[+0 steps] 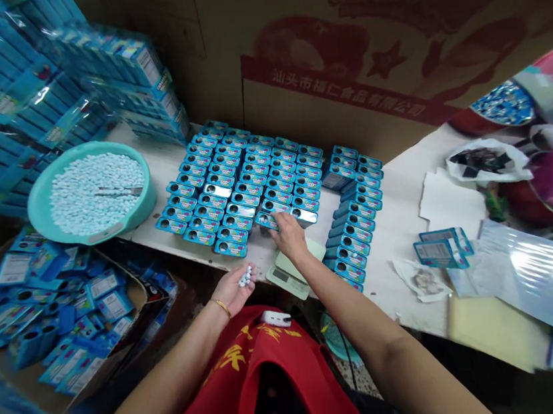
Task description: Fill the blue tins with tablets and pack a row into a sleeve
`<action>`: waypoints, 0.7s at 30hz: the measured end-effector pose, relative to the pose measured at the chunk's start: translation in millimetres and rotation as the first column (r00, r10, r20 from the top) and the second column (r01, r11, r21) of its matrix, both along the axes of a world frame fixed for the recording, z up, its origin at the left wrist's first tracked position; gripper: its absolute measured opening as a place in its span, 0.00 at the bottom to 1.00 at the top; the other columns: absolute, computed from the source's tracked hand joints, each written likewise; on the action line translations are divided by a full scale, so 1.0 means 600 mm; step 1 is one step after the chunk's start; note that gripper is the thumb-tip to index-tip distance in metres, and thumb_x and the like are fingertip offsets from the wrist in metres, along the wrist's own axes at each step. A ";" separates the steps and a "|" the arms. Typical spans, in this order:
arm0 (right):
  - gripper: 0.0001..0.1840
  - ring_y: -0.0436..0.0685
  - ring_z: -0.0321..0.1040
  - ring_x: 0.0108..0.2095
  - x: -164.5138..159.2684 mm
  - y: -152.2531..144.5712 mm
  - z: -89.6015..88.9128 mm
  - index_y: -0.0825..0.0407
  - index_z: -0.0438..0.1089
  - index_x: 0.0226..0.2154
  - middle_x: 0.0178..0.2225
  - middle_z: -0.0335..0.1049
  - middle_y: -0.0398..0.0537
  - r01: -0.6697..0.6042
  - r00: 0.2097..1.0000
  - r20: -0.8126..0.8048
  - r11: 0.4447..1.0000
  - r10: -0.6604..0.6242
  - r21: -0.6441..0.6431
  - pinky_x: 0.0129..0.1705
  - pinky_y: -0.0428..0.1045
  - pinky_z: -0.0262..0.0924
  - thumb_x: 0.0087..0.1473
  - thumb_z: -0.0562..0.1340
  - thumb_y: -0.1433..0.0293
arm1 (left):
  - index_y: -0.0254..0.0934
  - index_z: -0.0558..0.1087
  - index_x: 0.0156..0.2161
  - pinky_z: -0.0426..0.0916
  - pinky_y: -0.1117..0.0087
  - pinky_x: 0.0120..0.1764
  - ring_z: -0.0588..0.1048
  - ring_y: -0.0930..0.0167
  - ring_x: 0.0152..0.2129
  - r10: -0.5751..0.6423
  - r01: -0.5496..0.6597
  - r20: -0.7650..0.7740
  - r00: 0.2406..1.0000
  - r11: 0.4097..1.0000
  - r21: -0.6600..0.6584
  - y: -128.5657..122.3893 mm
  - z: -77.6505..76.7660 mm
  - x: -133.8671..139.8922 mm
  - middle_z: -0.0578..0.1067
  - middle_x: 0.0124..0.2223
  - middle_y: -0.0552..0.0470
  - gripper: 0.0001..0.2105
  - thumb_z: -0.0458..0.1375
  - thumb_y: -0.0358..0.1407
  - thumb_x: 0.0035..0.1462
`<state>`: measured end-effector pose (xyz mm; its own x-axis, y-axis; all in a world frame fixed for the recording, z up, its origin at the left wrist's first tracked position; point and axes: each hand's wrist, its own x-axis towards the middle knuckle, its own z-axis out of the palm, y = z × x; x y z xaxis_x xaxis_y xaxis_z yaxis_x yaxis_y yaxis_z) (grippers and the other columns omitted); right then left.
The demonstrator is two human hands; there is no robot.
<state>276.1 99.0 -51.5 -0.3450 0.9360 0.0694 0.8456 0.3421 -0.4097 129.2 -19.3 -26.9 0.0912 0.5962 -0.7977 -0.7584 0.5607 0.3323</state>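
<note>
Several white pellets (245,277) in left hand (235,288), fingers curled | blue box (264,219) ahead-right, at right hand (289,235), grip unclear

The left hand (236,287) is holding a few small white bits (245,278). The right hand (288,234) is touching a little blue box (265,220) at the near end of the rows. Many more blue boxes (255,169) are standing in rows on the white surface (394,226). A small scale (285,280) is sitting partly under the right arm. On the left, a blue-green bowl (140,215) is holding lots of white bits. Behind the rows, a big brown box (289,108) is standing.
</note>
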 end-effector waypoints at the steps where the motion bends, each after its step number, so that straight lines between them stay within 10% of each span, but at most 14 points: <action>1: 0.23 0.59 0.56 0.44 -0.001 0.002 -0.003 0.52 0.59 0.50 0.45 0.62 0.52 -0.017 1.000 0.010 1.000 0.017 0.002 0.42 0.52 0.57 0.49 0.55 0.71 | 0.27 0.70 0.31 0.64 0.81 0.20 0.68 0.79 0.19 -0.002 0.002 -0.007 1.000 1.000 0.003 0.003 -0.001 -0.001 0.70 0.25 0.49 0.04 0.54 0.28 0.51; 8: 0.20 0.58 0.57 0.45 0.025 -0.060 0.030 0.51 0.60 0.49 0.45 0.62 0.53 -0.086 0.988 -0.123 0.996 0.090 0.036 0.47 0.54 0.56 0.53 0.54 0.69 | 0.28 0.72 0.31 0.63 0.82 0.20 0.68 0.80 0.19 -0.051 0.052 -0.019 0.999 0.997 0.049 0.015 -0.001 0.002 0.70 0.25 0.49 0.04 0.57 0.24 0.48; 15: 0.11 0.50 0.63 0.36 0.051 -0.198 0.061 0.49 0.68 0.39 0.33 0.64 0.46 -0.300 0.907 -0.381 0.908 0.177 -0.292 0.37 0.45 0.59 0.53 0.54 0.71 | 0.28 0.73 0.29 0.59 0.83 0.18 0.67 0.80 0.18 -0.292 0.292 -0.014 0.956 0.956 0.025 -0.035 -0.024 0.048 0.69 0.23 0.51 0.06 0.62 0.24 0.41; 21: 0.05 0.50 0.62 0.34 0.059 -0.185 0.049 0.52 0.68 0.31 0.31 0.64 0.46 -0.312 0.888 -0.436 0.890 0.148 -0.332 0.37 0.45 0.58 0.51 0.56 0.73 | 0.28 0.72 0.28 0.59 0.83 0.18 0.67 0.80 0.19 -0.307 0.308 -0.017 0.951 0.951 0.013 -0.046 -0.034 0.053 0.70 0.23 0.51 0.05 0.62 0.28 0.42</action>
